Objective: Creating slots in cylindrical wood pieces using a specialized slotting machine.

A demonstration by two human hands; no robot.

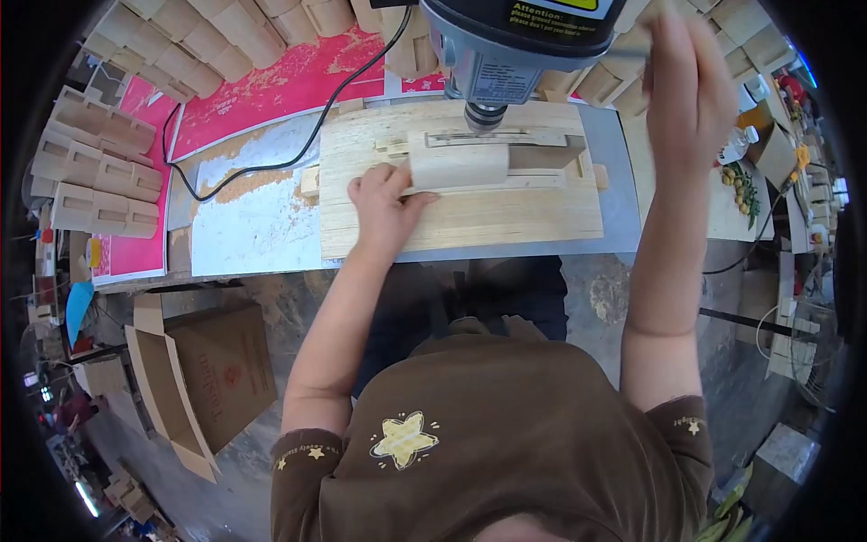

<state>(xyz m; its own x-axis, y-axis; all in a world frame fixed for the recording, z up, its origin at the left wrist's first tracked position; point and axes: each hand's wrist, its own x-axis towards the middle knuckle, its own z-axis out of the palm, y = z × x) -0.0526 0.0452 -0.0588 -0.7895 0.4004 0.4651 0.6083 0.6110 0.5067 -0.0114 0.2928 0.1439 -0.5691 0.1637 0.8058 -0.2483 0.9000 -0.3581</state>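
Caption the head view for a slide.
Left hand steadies a wooden block under the drill press; right hand raised.

grey concrete floor [632, 298], cluttered workshop benches [271, 90]

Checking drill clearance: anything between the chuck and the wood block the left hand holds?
Nothing visible. The chuck hangs right above the block, which the left hand presses into the jig. The right hand is raised to the side.
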